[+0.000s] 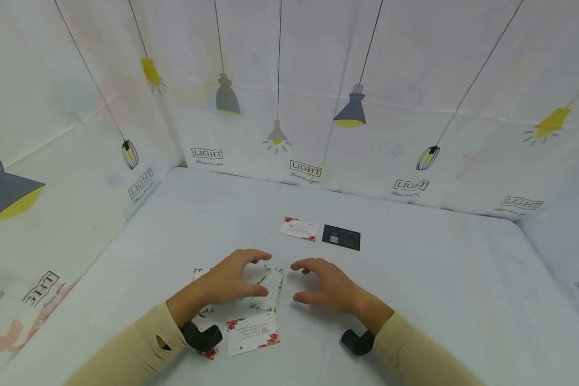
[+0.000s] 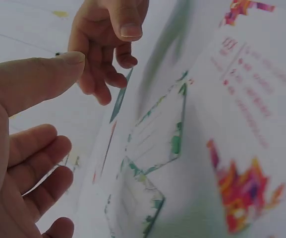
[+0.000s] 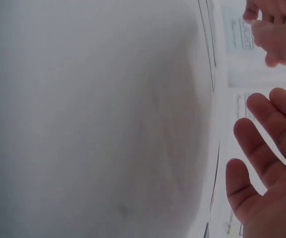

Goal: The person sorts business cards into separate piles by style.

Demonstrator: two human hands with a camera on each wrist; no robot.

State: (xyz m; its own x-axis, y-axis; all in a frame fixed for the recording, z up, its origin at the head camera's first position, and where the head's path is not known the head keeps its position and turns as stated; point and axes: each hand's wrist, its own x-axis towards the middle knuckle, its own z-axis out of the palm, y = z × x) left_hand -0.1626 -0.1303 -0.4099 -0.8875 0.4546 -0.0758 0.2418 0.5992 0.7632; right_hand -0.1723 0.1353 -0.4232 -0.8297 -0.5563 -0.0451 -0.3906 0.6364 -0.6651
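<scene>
Two bare hands are held facing each other over a white table [image 1: 415, 279], palms turned inward, with a gap left between them. On each, thumb and fingers are spread wide, and nothing is gripped. A green-bordered card [image 1: 276, 287] is seen lying flat beneath the left hand [image 1: 229, 280], its left part covered by that hand and its right edge reaching into the gap. It is therefore placed nearer the left hand than the right hand [image 1: 332, 289], whose fingertips are pointed toward it from the right, just beside that edge. Because of the overlap, its long axis cannot be told for sure. A red-flowered card [image 1: 253, 333] is laid nearer the body; a dark card [image 1: 341, 237] is set farther away, beyond both hands.
</scene>
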